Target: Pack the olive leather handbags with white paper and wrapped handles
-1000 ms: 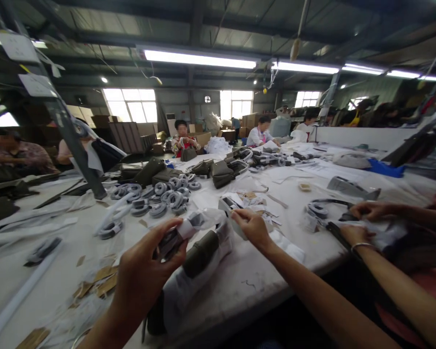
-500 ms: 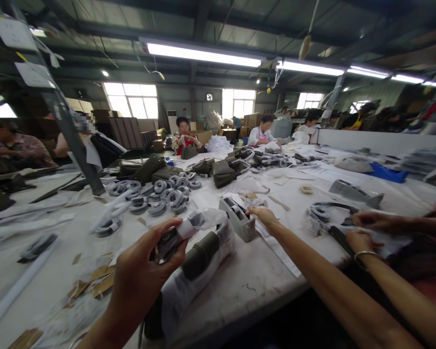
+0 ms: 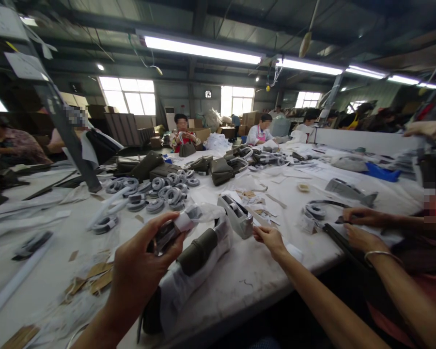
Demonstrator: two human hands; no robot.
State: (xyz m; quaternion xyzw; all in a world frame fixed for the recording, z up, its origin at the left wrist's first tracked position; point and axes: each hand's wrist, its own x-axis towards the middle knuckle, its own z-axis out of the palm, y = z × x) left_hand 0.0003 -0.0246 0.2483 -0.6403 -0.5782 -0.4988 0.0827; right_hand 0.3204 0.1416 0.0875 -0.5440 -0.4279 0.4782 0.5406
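Observation:
My left hand (image 3: pixel 145 257) is closed around a coiled bag strap (image 3: pixel 167 236), which has a white wrap around it and clear plastic at its far end. Below it, on the table's front edge, lies a dark olive bag (image 3: pixel 198 252) partly covered by white wrapping (image 3: pixel 183 286). A grey tape dispenser (image 3: pixel 236 217) stands just beyond the bag. Close to its near end, my right hand (image 3: pixel 271 239) pinches a strip of tape between thumb and fingers; the strip is thin and hard to see.
Several coiled straps (image 3: pixel 167 191) and olive bags (image 3: pixel 223 170) lie across the white table (image 3: pixel 236 271). Brown tags (image 3: pixel 100 276) are at left, near a metal post (image 3: pixel 70 135). At right, a co-worker's hands (image 3: pixel 363 228) work near another dispenser (image 3: pixel 349 190).
My right hand has drawn back from the tape dispenser, down and slightly right. My left hand keeps hold of the coiled strap in nearly the same place. The view has shifted slightly.

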